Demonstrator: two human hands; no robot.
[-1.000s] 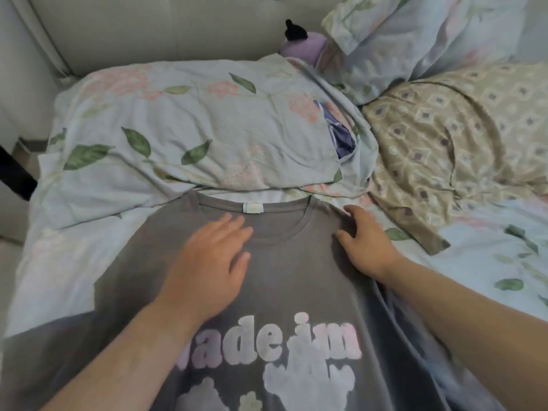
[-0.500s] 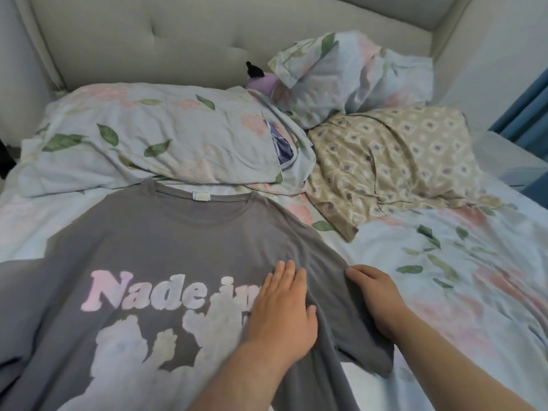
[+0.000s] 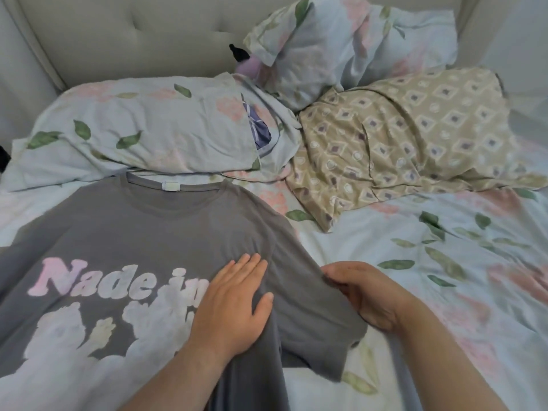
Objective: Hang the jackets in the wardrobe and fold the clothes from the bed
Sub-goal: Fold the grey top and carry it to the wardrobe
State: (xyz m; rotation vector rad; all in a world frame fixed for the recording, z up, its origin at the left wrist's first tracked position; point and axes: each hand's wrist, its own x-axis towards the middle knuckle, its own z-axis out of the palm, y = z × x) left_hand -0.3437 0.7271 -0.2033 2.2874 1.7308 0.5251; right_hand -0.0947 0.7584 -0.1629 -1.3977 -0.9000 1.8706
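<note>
A grey T-shirt [image 3: 154, 229] with pink and white lettering lies spread face up on the bed, collar toward the pillows. My left hand [image 3: 234, 307] presses flat on its chest near the right armhole, fingers straight. My right hand [image 3: 367, 295] pinches the upper edge of the shirt's right sleeve [image 3: 320, 330], fingers curled round the fabric.
A floral pillow [image 3: 142, 134] lies just behind the collar. A beige patterned pillow [image 3: 400, 137] and another floral pillow [image 3: 350, 46] sit at the back right, with a purple plush toy [image 3: 249, 66] between them. The floral bedsheet [image 3: 444, 262] stretches to the right. A padded headboard [image 3: 133, 37] stands behind.
Both hands slid from the collar down and right to the sleeve area. My right hand, resting beside the sleeve half a second ago, now pinches its edge.
</note>
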